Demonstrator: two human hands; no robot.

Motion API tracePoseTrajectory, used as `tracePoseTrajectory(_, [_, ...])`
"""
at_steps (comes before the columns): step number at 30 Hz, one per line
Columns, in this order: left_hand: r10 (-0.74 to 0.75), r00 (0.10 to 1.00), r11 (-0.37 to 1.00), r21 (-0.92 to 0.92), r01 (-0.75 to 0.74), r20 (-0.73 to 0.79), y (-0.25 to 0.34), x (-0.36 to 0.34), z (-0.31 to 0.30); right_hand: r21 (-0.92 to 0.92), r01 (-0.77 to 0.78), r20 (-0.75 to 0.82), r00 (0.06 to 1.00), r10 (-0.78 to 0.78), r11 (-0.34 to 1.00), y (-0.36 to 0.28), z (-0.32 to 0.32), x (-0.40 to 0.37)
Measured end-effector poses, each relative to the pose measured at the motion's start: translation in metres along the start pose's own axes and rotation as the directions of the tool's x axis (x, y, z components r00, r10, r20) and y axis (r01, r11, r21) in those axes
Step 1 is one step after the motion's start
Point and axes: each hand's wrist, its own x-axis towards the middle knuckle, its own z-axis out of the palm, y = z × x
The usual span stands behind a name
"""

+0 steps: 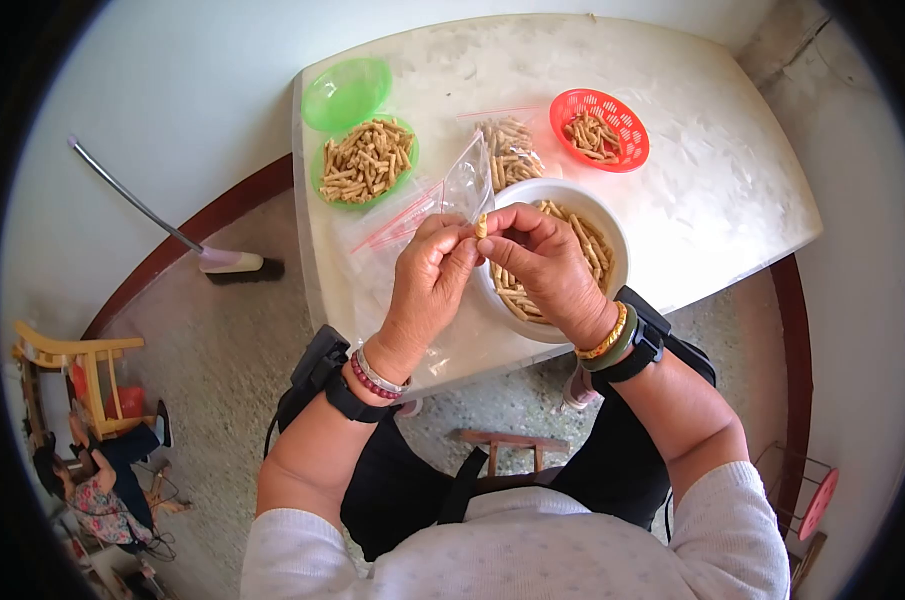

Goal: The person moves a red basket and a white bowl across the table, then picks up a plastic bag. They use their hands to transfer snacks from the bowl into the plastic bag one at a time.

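Close together over the table's near side, my left hand and my right hand are both closed in a pinch. A short tan snack stick is between their fingertips. Right behind my left fingers rises a clear zip bag, its red-striped part lying on the table. Under my right hand stands a white bowl holding many similar sticks, partly hidden by that hand. Behind the bowl lies a clear bag filled with sticks.
A green basket of sticks sits at the left, beside a green lid. The red basket at the back right holds several sticks. A broom is left of the table. Another person sits at far left.
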Motion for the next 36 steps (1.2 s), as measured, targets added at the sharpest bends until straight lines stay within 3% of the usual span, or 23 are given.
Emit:
tracePoseTrajectory(2, [-0.020, 1.000, 0.999, -0.026, 0.020, -0.004, 0.001, 0.000, 0.000, -0.049, 0.023, 0.000, 1.000, -0.023, 0.999, -0.002, -0.001, 0.000])
tracePoseTrajectory(5, [-0.025, 0.999, 0.997, 0.077, 0.023, 0.020, 0.004, 0.002, -0.003, -0.149, 0.029, -0.016, 0.999, -0.032, 0.988, -0.007, -0.005, 0.002])
tracePoseTrajectory(11, [-0.028, 0.998, 0.986, 0.163, 0.020, 0.050, 0.005, 0.003, -0.007, -0.192, -0.111, -0.127, 0.988, 0.088, 0.975, -0.029, -0.030, 0.003])
tracePoseTrajectory(13, [-0.074, 0.997, 0.993, 0.091, 0.072, 0.020, 0.005, 0.002, -0.006, -0.146, -0.074, -0.291, 0.956, 0.029, 0.987, -0.032, -0.052, 0.012])
tracePoseTrajectory(17, [-0.081, 0.996, 0.994, 0.079, 0.078, 0.044, 0.003, 0.002, -0.008, -0.167, 0.012, -0.465, 0.881, -0.089, 0.986, -0.040, -0.097, 0.039])
tracePoseTrajectory(20, [-0.052, 0.998, 0.997, 0.057, 0.050, 0.028, 0.004, 0.000, -0.006, -0.152, -0.030, -0.507, 0.860, -0.052, 0.988, -0.042, -0.126, 0.055])
tracePoseTrajectory(25, [-0.083, 0.996, 0.995, 0.051, 0.081, 0.037, 0.005, 0.001, -0.012, 0.118, 0.065, -0.596, 0.803, 0.018, 0.991, -0.053, -0.137, 0.058])
tracePoseTrajectory(27, [-0.092, 0.995, 0.995, 0.051, 0.090, 0.035, 0.006, 0.001, -0.012, 0.125, 0.070, -0.588, 0.808, 0.017, 0.990, -0.063, -0.137, 0.048])
tracePoseTrajectory(30, [-0.073, 0.996, 0.993, 0.096, 0.068, 0.052, 0.008, 0.002, -0.011, -0.178, 0.087, -0.539, 0.825, -0.171, 0.980, -0.075, -0.134, 0.026])
tracePoseTrajectory(33, [-0.030, 0.999, 0.994, 0.107, 0.027, 0.030, 0.010, 0.000, -0.007, -0.317, -0.012, -0.443, 0.886, -0.137, 0.948, -0.077, -0.126, 0.006])
tracePoseTrajectory(35, [0.049, 0.996, 0.972, 0.227, -0.063, 0.068, 0.008, 0.000, -0.007, -0.565, -0.153, -0.352, 0.933, -0.069, 0.811, -0.071, -0.115, -0.003])
tracePoseTrajectory(36, [0.030, 0.997, 0.973, 0.227, -0.044, 0.066, 0.009, 0.001, -0.006, -0.739, -0.143, -0.252, 0.965, -0.073, 0.658, -0.065, -0.115, -0.006])
